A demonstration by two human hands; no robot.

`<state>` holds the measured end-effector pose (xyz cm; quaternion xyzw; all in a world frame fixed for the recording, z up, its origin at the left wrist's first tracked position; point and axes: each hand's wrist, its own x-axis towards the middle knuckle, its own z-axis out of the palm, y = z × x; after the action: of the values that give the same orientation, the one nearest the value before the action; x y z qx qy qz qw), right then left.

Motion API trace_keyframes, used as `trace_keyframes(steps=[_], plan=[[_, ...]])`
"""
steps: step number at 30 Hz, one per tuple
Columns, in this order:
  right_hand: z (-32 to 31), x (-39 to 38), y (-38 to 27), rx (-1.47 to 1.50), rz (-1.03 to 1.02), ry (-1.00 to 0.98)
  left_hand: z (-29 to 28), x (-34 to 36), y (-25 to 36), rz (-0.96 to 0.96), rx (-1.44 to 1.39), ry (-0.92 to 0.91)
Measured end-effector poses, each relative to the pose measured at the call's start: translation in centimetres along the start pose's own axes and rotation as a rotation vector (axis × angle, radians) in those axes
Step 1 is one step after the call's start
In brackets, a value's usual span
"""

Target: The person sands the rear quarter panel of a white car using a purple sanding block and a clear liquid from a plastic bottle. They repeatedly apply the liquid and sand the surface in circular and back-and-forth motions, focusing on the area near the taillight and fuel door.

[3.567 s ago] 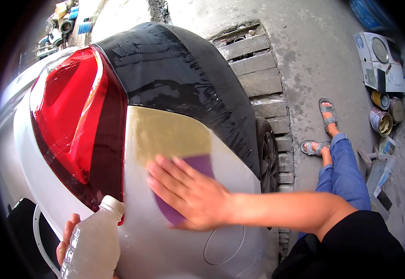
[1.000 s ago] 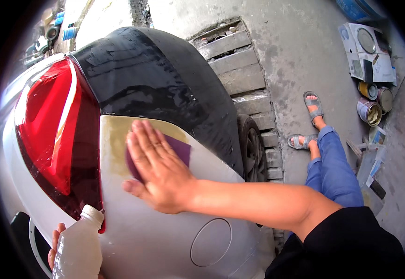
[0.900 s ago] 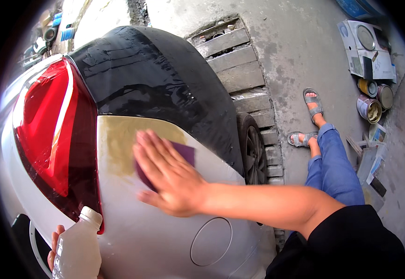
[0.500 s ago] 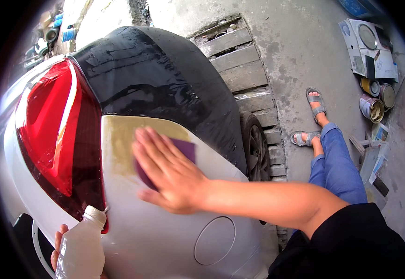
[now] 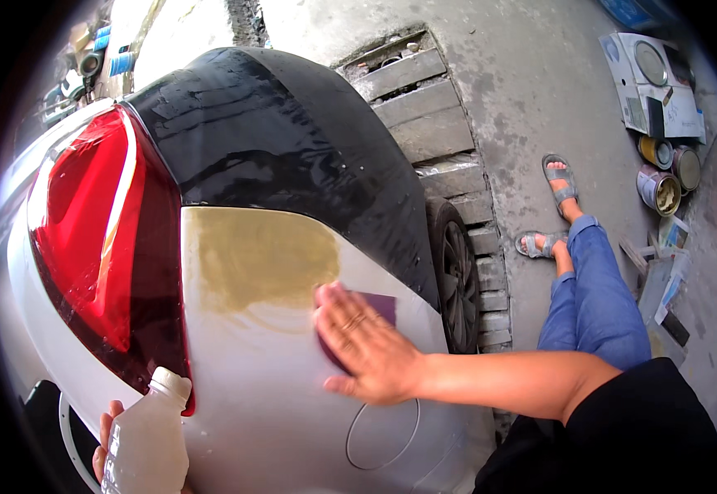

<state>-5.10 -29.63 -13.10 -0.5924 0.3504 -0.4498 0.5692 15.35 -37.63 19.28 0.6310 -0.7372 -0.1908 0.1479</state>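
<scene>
My right hand (image 5: 365, 344) holds a dark purple sheet of sandpaper (image 5: 381, 306) flat beneath its fingers, against the silver rear side panel of a car (image 5: 251, 370). Just up and left of the fingertips lies a tan, filler-like patch (image 5: 263, 255) with a smeared lower edge. A round fuel flap (image 5: 383, 436) shows below the wrist. At the lower left, my left hand (image 5: 105, 436) is wrapped around a translucent plastic bottle (image 5: 148, 440) with a white cap; the bottle hides most of that hand. The red tail light (image 5: 99, 222) is beyond the bottle.
The black bumper (image 5: 292, 132) borders the patch, with a rear wheel (image 5: 453, 280) to its right. Slats cover a floor channel (image 5: 432, 123) beside the car. Several open tins (image 5: 659, 191) and a white box (image 5: 646, 82) stand at the right, near my sandalled feet (image 5: 552, 214).
My right hand has slid right and toward me with the sandpaper, off the tan patch, which now shows whole. My left hand and the bottle have barely moved.
</scene>
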Motion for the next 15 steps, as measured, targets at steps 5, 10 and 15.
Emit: trace_keyframes(steps=[5, 10, 15], plan=[[-0.3, 9.7, -1.4, -0.050, -0.046, 0.168, -0.5, 0.0, -0.3, 0.004, 0.085, -0.025], [0.4, 2.8, -2.2, -0.015, -0.170, 0.016, 0.7, 0.0, 0.1, 0.017, 0.026, -0.032], [0.2, 6.8, 0.1, -0.064, 0.028, 0.140, 0.1, 0.0, 0.1, -0.023, 0.097, 0.046]])
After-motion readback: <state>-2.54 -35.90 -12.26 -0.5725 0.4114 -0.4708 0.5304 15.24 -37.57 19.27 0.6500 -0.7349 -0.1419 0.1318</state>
